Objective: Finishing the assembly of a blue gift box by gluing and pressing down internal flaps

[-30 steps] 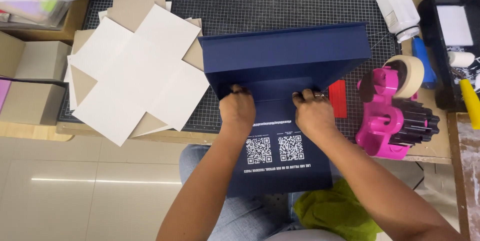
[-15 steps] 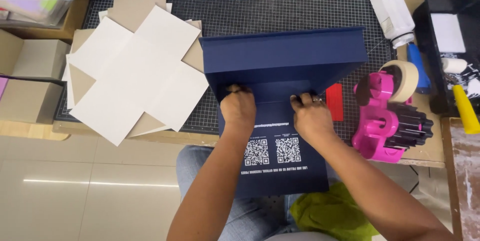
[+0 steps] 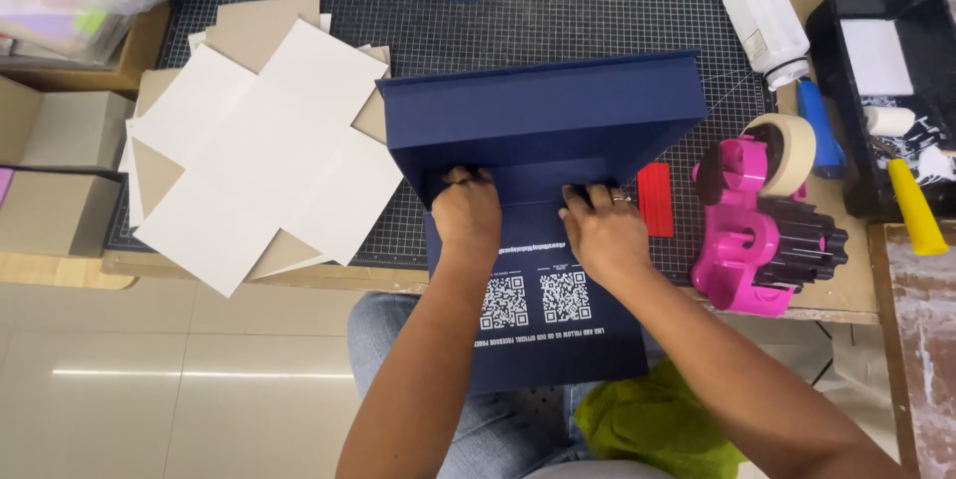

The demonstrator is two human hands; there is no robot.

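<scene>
Dark green cutting mat with a white grid is covering the work table, and the navy blue box is lying on it near the front edge, so I am taking this box as the landmark. Its long axis is running left to right across the view, and a printed navy flap is hanging from it toward the person, over the table edge. Both hands are lying directly in front of the box, at the fold where the flap is meeting the box wall. The left hand is pressing there with fingers curled down, and the right hand is pressing beside it with fingers more flat and spread; neither hand is closing around anything, both are only pushing on the cardboard. Both are about equally near to the box, and both forearms are reaching up from below, the right one coming more slanted. Left of the box, flat white and brown cardboard blanks are lying in a pile. Right of the box, a small red scraper is lying, and further right a pink tape dispenser is standing.
</scene>
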